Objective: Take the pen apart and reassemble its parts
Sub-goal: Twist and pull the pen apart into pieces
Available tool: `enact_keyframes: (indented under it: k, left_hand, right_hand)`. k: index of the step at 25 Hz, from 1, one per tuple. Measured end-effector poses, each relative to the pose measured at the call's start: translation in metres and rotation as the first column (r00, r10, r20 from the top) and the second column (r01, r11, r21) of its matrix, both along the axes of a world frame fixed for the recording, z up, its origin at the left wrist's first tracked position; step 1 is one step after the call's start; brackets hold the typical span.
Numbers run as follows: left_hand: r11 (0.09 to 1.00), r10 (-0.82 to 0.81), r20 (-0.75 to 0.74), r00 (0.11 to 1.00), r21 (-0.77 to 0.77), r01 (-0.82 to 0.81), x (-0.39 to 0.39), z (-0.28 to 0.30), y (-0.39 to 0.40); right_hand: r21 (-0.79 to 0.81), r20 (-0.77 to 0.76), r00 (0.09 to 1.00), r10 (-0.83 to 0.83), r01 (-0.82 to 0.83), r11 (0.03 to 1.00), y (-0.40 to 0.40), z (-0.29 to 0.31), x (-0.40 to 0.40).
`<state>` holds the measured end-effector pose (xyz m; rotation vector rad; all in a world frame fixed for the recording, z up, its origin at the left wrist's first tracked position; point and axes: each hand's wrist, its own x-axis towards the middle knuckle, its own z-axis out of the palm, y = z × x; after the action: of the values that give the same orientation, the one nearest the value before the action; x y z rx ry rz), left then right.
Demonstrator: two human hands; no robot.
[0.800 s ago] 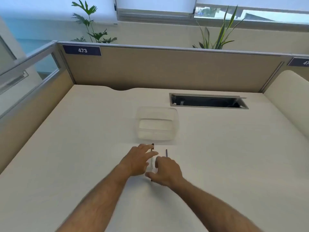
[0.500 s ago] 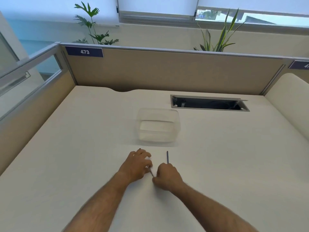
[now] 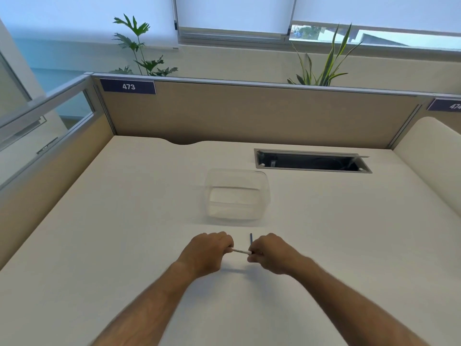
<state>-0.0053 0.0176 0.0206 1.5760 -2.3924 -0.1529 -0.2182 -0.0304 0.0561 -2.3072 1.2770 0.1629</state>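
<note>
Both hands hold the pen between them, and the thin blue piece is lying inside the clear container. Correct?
Not quite. In the head view the thin blue piece lies on the desk, nearer than the clear container. The left hand and right hand do hold the pen.

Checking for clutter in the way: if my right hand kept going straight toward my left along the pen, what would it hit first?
Probably the left hand: the right hand faces it along the pen, nothing else between. The dark blue rod seems just off that line.
</note>
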Motion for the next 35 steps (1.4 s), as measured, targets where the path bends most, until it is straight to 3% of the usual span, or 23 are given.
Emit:
enact_keyframes:
  k: [7,13,24,27,30,33,35]
  left_hand:
    - [0.993,0.046,-0.04,0.998,-0.106,-0.05,-0.008,0.023,-0.005]
    - [0.988,0.02,0.016,1.0,-0.155,-0.017,-0.01,0.029,-0.011]
    - [0.997,0.009,0.098,0.995,0.078,-0.017,-0.012,0.031,-0.024]
    - [0.967,0.018,0.01,1.0,0.253,-0.02,-0.012,0.034,-0.027]
    - [0.921,0.0,0.004,1.0,0.389,-0.001,-0.014,0.04,-0.033]
    - [0.965,-0.021,0.027,0.999,0.26,0.013,-0.016,0.041,-0.034]
    - [0.991,-0.061,0.036,0.997,0.12,0.057,-0.019,0.038,-0.032]
  right_hand:
    - [-0.053,-0.061,0.994,0.087,-0.09,0.995,-0.021,0.024,-0.006]
    - [-0.254,-0.018,0.993,0.114,-0.115,0.96,-0.024,0.03,-0.006]
    - [-0.536,0.037,0.944,0.329,-0.259,0.803,-0.018,0.023,-0.013]
    - [-0.585,-0.009,0.936,0.353,-0.291,0.757,-0.016,0.022,-0.016]
    - [-0.554,-0.086,0.93,0.358,-0.343,0.758,-0.016,0.017,-0.017]
    - [-0.335,-0.078,0.975,0.21,-0.224,0.915,-0.023,0.019,-0.019]
    - [-0.247,-0.029,0.99,0.141,-0.144,0.958,-0.026,0.022,-0.021]
